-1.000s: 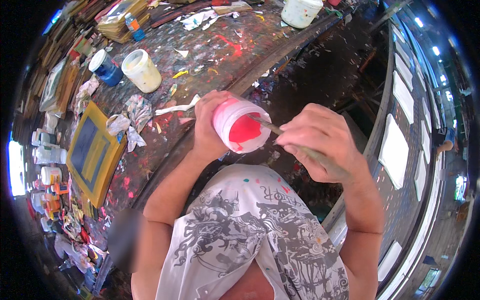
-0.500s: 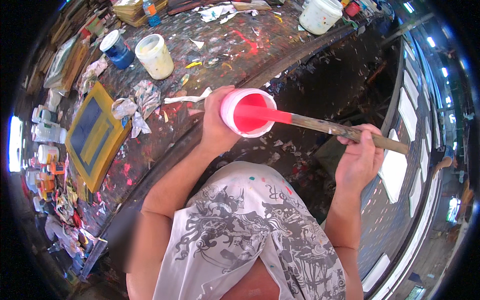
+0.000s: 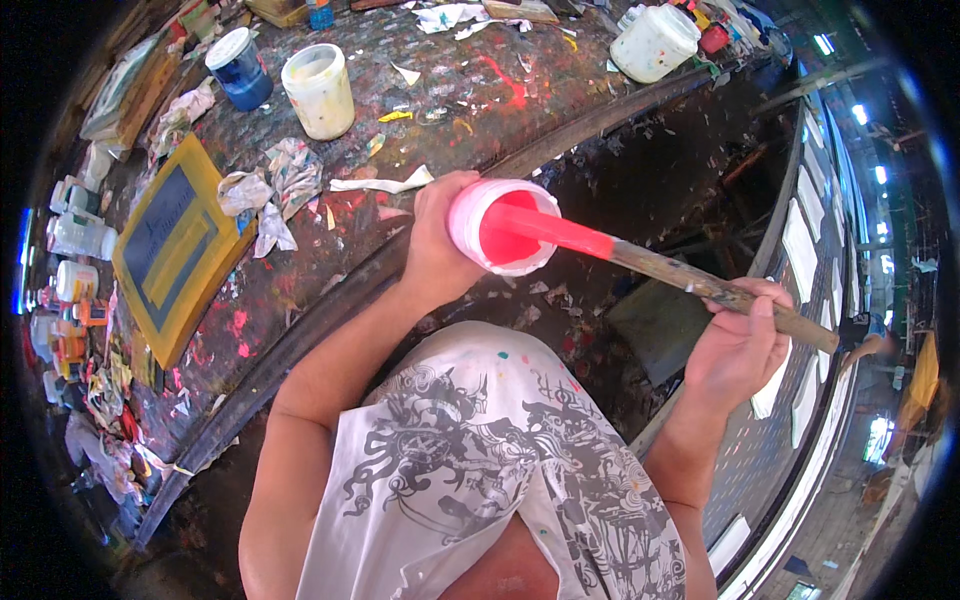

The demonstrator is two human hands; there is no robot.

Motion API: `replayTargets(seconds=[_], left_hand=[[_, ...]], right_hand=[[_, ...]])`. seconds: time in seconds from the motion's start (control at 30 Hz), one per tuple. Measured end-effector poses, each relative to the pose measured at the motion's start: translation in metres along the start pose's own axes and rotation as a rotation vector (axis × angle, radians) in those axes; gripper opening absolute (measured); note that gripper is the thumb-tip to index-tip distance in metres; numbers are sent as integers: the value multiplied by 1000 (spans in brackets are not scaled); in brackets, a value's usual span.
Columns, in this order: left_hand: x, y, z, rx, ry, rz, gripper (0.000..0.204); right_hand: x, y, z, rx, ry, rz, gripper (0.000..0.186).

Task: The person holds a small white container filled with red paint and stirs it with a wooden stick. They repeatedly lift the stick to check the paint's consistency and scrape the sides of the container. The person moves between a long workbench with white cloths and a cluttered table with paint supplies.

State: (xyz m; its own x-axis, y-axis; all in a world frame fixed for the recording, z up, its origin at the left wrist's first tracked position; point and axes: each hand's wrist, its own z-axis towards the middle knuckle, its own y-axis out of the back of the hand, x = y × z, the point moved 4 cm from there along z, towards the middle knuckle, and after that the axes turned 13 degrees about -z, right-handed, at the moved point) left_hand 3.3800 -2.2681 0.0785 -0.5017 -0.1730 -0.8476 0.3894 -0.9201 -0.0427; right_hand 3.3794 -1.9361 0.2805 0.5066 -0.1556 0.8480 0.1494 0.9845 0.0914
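Observation:
My left hand (image 3: 440,235) is wrapped round the left side of a white plastic tub (image 3: 462,222), its mouth tilted toward me and to the right. Bright pinkish-red paint (image 3: 497,240) coats the inside of the tub. Out of the mouth slants a long wooden stick (image 3: 668,268), its lower part covered in the same paint and its tip hidden inside. My right hand (image 3: 742,335) grips the stick near its bare upper end, with the fingers closed round it. Both hands are in front of my body, above the gap beside the table edge.
On the paint-stained table (image 3: 455,120) are a blue paint pot (image 3: 243,75), a cream tub (image 3: 320,95), crumpled rags (image 3: 285,185) and a yellow-framed screen (image 3: 178,250). A white bucket (image 3: 655,45) stands far right. White sheets (image 3: 800,245) lie on a dark rack at the right.
My right hand has moved right and slightly down, drawing the stick further out of the tub. The tub has shifted slightly right. The view has turned a little.

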Motion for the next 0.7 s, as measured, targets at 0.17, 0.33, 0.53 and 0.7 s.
replayTargets(seconds=[0.17, 0.33, 0.53, 0.7], left_hand=[[-12, -3, 1, 73, -17, 104, 106], [-7, -9, -3, 139, 182, 59, 110], [7, -24, 6, 103, 324, -115, 102], [9, -54, 20, 165, 321, -219, 102]], right_hand=[[1, -59, -19, 349, 295, -219, 15], [-21, -74, -30, 488, 306, -499, 44], [-53, -32, -55, 457, 47, -625, 47], [-78, -10, -61, 571, 161, -745, 38]])
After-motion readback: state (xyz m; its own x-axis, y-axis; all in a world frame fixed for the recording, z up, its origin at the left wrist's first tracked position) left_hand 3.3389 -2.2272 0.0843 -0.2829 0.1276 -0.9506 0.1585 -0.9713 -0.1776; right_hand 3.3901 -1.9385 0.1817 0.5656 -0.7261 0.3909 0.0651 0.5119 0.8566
